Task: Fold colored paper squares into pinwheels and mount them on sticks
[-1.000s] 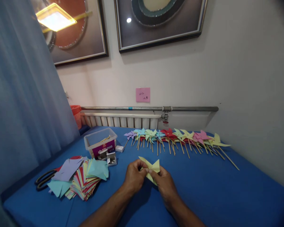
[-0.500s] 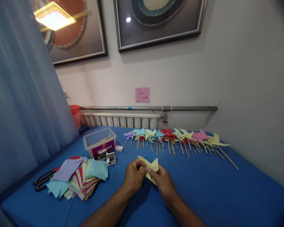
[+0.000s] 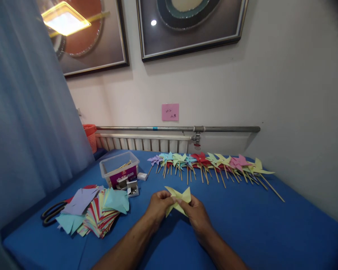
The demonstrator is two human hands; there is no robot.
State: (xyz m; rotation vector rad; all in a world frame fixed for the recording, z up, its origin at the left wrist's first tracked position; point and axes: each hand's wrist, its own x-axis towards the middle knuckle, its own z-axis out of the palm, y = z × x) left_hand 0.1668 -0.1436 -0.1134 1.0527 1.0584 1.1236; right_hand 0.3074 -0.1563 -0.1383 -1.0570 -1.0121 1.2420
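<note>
I pinch the yellow paper (image 3: pixel 178 199) mid-table with left hand (image 3: pixel 158 206) and right hand (image 3: pixel 195 215), keeping folded tips centred.

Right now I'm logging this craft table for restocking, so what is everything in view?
yellow paper pinwheel: one, held in both hands, centre
finished pinwheels on sticks: a row, mixed colours, far edge
paper squares: one stack, mixed colours, left
scissors: one, black, beside stack
plastic box: one, clear, holding sticks
small boxes: a few, by plastic box
table: one, blue
basket: one, orange, far left
note: one, pink, wall
left hand: pinching pinwheel
right hand: pinching pinwheel
</note>
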